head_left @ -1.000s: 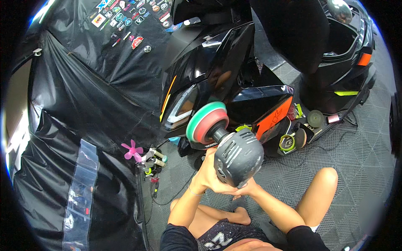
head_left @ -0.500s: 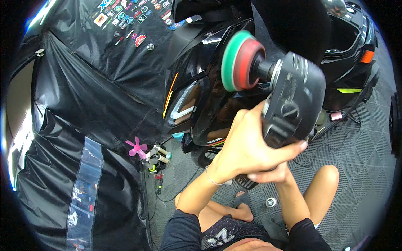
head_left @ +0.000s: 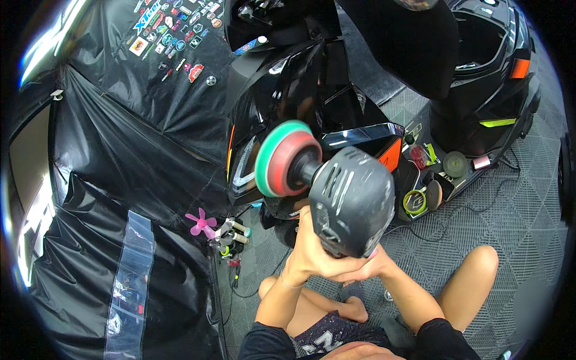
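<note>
Before the black scooter (head_left: 312,90), left hand (head_left: 312,255), right hand (head_left: 366,270), both grasping grey polisher (head_left: 348,201)

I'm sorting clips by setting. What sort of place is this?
Probably a vehicle detailing or body workshop. Both hands, the left hand and right hand, hold a power polisher with a green and red foam pad near a glossy black scooter; black plastic sheeting masks the surroundings, over grey grid floor tiles.

Bright, sharp; glare upper left (fisheye-bent rim).
</note>
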`<state>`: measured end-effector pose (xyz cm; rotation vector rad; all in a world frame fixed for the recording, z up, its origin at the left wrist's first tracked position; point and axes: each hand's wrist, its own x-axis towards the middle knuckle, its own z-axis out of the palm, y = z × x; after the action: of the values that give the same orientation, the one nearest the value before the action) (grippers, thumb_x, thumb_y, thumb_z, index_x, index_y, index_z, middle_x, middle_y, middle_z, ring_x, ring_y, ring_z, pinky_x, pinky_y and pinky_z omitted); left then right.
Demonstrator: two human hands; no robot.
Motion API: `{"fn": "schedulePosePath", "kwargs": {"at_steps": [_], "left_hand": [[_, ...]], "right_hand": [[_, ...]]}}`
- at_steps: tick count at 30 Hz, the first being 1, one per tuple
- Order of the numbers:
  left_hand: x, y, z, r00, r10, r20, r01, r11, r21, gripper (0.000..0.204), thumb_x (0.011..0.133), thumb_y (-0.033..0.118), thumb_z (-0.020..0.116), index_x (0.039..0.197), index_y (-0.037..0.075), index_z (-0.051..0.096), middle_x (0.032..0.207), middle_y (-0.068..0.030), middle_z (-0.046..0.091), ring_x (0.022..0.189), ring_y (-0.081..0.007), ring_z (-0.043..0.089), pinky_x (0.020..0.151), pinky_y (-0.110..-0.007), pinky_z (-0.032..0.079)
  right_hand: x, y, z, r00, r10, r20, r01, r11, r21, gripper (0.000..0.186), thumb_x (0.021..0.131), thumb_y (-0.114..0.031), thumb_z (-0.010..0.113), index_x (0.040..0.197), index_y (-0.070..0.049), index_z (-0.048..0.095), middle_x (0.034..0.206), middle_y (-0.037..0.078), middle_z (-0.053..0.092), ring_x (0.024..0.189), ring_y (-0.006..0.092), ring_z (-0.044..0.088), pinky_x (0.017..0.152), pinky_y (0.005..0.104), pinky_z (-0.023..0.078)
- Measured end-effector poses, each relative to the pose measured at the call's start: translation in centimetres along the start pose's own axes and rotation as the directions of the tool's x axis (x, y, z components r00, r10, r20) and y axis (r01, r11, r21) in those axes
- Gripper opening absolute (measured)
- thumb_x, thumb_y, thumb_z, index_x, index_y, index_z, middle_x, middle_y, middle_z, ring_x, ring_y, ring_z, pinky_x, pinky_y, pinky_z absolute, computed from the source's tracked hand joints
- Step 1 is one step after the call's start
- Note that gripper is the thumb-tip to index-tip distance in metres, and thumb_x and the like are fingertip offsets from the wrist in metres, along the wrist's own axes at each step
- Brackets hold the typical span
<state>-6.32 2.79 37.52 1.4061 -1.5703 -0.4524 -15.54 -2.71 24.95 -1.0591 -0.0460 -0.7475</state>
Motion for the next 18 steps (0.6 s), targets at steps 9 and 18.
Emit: {"fn": "schedulePosePath", "kwargs": {"at_steps": [9, 18], "left_hand": [[7.4, 6.0, 3.2, 0.980, 0.195, 0.037, -0.184, 0.962, -0.203, 0.030, 0.071, 0.013, 0.082, 0.094, -0.001, 0.070, 0.081, -0.0098, 0.074, 0.074, -0.0159, 0.072, 0.071, -0.031, 0.057], [5.5, 4.4, 1.6, 0.961, 0.273, 0.037, -0.270, 0.959, -0.082, 0.036, 0.062, 0.014, 0.083, 0.093, 0.000, 0.069, 0.080, -0.0093, 0.074, 0.070, -0.0182, 0.073, 0.069, -0.030, 0.056]], "right_hand": [[1.5, -9.0, -1.0, 0.931, -0.363, -0.043, 0.362, 0.932, -0.034, 0.075, 0.063, -0.002, 0.090, 0.128, 0.005, 0.055, 0.118, 0.012, 0.066, 0.108, 0.0190, 0.064, 0.096, 0.0349, 0.052], [1.4, -6.5, -0.4, 0.949, -0.315, -0.029, 0.313, 0.947, -0.070, 0.065, 0.058, -0.005, 0.091, 0.116, 0.003, 0.064, 0.107, 0.009, 0.071, 0.099, 0.0175, 0.067, 0.088, 0.0328, 0.054]]}}
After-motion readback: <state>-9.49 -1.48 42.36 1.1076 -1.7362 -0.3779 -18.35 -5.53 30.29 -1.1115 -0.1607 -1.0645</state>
